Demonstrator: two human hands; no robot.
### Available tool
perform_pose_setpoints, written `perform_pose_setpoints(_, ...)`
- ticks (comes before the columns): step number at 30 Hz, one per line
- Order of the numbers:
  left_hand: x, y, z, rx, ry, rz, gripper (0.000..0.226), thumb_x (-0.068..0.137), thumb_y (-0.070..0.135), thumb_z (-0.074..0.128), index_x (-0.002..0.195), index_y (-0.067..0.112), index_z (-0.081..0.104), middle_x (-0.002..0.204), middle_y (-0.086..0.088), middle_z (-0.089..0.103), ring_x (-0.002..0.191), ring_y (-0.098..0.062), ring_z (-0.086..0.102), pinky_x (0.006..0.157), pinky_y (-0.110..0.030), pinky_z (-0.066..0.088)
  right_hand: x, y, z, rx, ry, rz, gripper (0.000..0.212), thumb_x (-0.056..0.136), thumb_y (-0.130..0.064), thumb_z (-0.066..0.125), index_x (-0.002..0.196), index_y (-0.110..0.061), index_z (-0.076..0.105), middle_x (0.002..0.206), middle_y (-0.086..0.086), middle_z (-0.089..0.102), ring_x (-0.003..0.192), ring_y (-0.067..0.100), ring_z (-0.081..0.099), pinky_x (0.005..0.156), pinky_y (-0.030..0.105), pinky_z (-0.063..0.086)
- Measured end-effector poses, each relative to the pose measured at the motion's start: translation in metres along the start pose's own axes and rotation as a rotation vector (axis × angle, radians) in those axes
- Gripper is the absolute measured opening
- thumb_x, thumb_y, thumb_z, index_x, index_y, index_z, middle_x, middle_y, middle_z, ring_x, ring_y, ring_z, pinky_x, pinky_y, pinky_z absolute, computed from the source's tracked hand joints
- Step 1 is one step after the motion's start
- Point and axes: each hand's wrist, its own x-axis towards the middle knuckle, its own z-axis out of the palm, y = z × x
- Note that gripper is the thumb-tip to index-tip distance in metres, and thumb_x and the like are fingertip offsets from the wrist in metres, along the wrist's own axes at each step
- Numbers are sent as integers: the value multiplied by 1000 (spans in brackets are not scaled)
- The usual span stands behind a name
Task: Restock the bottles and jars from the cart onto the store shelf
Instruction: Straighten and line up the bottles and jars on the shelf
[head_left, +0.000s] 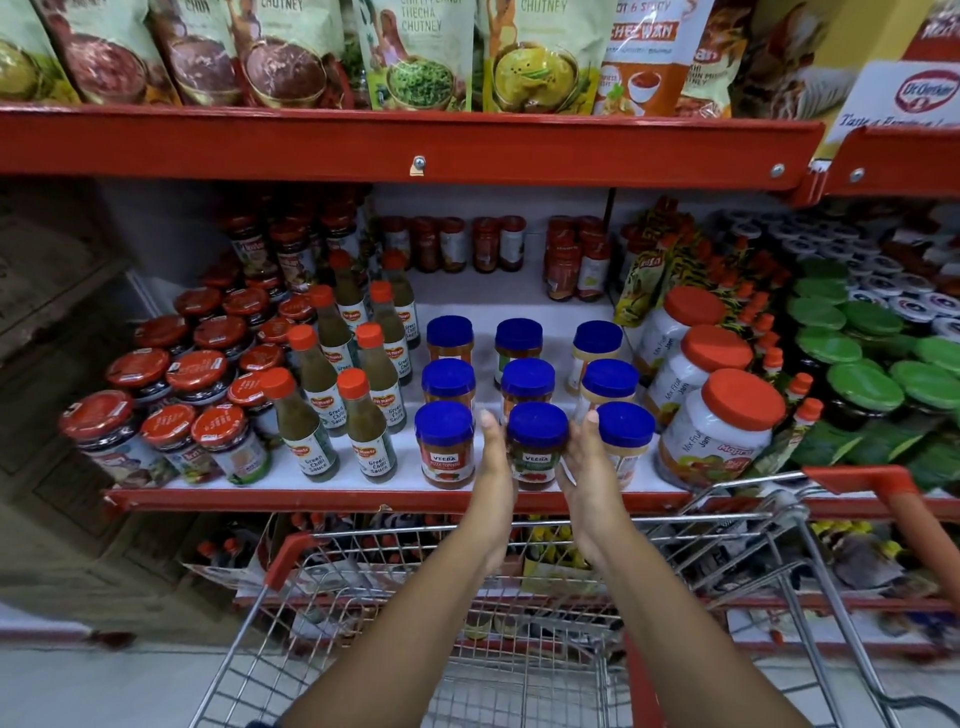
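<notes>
Jar in hand: blue-lidded jar (536, 446) with a red-and-green label, held at the front edge of the shelf (363, 500), middle column of the blue-lidded block.
Grip, left hand: left hand (496, 467) pressed flat against the jar's left side, fingers pointing up toward the lid; closed on the jar as one half of a two-hand clamp.
Grip, right hand: right hand (584, 462) cupped on the jar's right side, thumb tip near the lid rim; also closed on the jar.
Why two hands: likely to keep the label facing out and square the jar with its row (a judgement, not something seen).
Contact with shelf: cannot tell whether the jar's base rests on the shelf or hangs just above it; the hands hide the base.
Neighbours: red-sauce jar (445, 444) just beside on the left, pale-spread jar (626, 441) just beside on the right, touching or nearly so.
Rows behind: two more rows of blue lids, three across, stepping toward the back of the shelf.
Arm pose: both forearms reach up and forward over the cart (519, 597), wrists roughly level, palms turned in toward each other.
Cart contents: basket looks mostly bare from here (its near part is hidden by the arms).
Stage: front row looks filled once this jar is let go.
Risk: tight gaps, so a sideways nudge could knock a neighbour.
</notes>
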Motion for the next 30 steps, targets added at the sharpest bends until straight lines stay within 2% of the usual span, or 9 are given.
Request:
perform_pose_setpoints(6,2,-6,0,-4,11,16,66,87,68,9,138,37,36,152,-4,37,141,-21,29,119,-48,16,5,5,1,12,-4,0,54,98,-52,29,141,-23,43,112,-16,60,101,-9,53,101,30,37)
perform_pose_setpoints(9,1,-7,0,-12,20,1,71,88,68,8,143,30,33,153,-4,34,142,-21,27,119,-47,16,5,5,0,11,-3,12,56,97,-54,29,143,-24,42,122,-9,59,111,1,53,101,30,36)
perform_pose_setpoints(14,1,-9,6,-6,78,19,80,81,74,12,145,29,30,154,-4,33,141,-21,29,117,-47,18,0,0,-6,-23,-51,-6,56,95,-58,28,137,-26,47,117,-15,60,113,3,53,101,29,37)
perform_pose_setpoints(18,-7,-18,25,-16,282,23,85,74,77,21,130,19,49,136,-7,53,126,-22,49,109,-45,36,-14,-8,-22,-70,261,-170,46,99,-45,40,125,-15,61,123,2,65,112,16,61,100,38,47)
perform_pose_setpoints(20,-11,-20,39,-31,256,7,74,80,73,21,111,16,57,120,-7,61,114,-21,56,103,-41,43,-19,-14,-37,-93,437,-316,41,101,-38,41,111,-10,68,107,6,72,101,19,66,92,43,53)
perform_pose_setpoints(22,-13,-22,54,-25,143,-15,69,86,69,18,111,17,58,121,-5,60,116,-18,55,106,-40,41,-13,-21,-54,-68,503,-334,40,102,-36,39,109,-10,68,104,2,71,99,17,65,92,42,52)
perform_pose_setpoints(26,-9,-20,79,27,-23,-27,78,80,74,13,134,29,46,146,-2,43,136,-17,36,116,-43,22,15,-28,-77,-97,317,-98,41,100,-47,34,117,-24,63,131,-1,58,124,18,53,100,36,43)
perform_pose_setpoints(28,-6,-18,87,21,-43,-30,90,72,80,13,141,29,39,148,0,40,136,-14,33,116,-43,18,20,-31,-80,-119,191,-27,40,99,-53,30,98,-34,65,118,-3,62,119,19,54,103,39,39)
perform_pose_setpoints(30,-2,-20,90,7,-56,-21,82,77,78,10,137,32,42,139,9,45,127,-6,36,115,-40,18,17,-33,-82,-143,140,-36,43,99,-54,27,85,-39,64,101,-8,66,107,17,58,103,39,39)
